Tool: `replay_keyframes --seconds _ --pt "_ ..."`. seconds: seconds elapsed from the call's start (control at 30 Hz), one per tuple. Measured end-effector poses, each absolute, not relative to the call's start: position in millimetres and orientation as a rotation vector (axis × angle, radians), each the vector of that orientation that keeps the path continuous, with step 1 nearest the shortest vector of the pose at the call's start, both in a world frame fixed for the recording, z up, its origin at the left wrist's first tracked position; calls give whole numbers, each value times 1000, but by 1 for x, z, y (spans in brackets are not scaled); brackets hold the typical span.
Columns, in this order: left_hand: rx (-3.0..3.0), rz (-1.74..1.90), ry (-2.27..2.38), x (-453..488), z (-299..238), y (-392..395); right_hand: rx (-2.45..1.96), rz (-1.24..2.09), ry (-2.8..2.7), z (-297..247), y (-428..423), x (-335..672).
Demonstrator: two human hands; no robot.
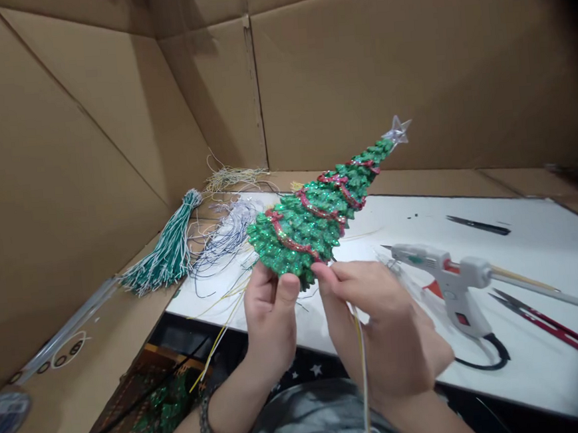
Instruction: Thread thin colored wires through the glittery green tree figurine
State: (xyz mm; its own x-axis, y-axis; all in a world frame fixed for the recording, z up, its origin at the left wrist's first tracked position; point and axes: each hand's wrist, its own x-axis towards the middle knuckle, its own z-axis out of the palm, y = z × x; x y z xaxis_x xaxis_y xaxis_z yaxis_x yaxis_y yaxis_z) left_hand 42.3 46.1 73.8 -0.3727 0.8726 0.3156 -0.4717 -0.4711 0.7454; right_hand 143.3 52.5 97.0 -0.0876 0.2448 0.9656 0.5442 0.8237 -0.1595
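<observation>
A glittery green Christmas tree ornament (297,232) with red garlands is held tilted, its clear star (397,130) pointing up to the right. Around the left side of its base my left hand (271,318) is closed, thumb in front. My right hand (381,316) pinches at the lower right edge of the tree, where thin white and yellow wires (363,364) hang down from the fingers. Other yellow and white wire ends (219,345) stick out to the left, beside my left wrist. The underside of the base is hidden.
On the white tabletop (536,250) to the right lie a white glue gun (452,284) with a glue stick, red-handled snips (552,322) and black tweezers (480,225). Bundles of green-white wire (166,246) and blue-white wire (227,231) lie at left. Cardboard walls (357,64) enclose the back and left.
</observation>
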Motion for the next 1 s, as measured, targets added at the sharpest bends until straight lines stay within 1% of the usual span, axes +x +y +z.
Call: replay_keyframes --seconds 0.13,0.37,0.5,0.63,0.73,0.83,1.0 --pt "907 1906 750 45 70 43 -599 -213 -1591 92 58 140" --pt "883 1895 777 46 71 39 -537 -263 -1627 89 62 137" --pt "882 1904 759 46 72 39 -622 -143 -1614 94 63 137" --pt "834 1917 735 47 78 41 -548 -249 -1712 95 66 141" --pt "797 1919 707 48 82 39 -458 -182 -1713 95 63 145" --pt "766 1920 670 49 84 37 -465 -161 -1661 96 58 149" --pt "752 1901 611 53 82 34 -501 -257 -1624 90 55 153"
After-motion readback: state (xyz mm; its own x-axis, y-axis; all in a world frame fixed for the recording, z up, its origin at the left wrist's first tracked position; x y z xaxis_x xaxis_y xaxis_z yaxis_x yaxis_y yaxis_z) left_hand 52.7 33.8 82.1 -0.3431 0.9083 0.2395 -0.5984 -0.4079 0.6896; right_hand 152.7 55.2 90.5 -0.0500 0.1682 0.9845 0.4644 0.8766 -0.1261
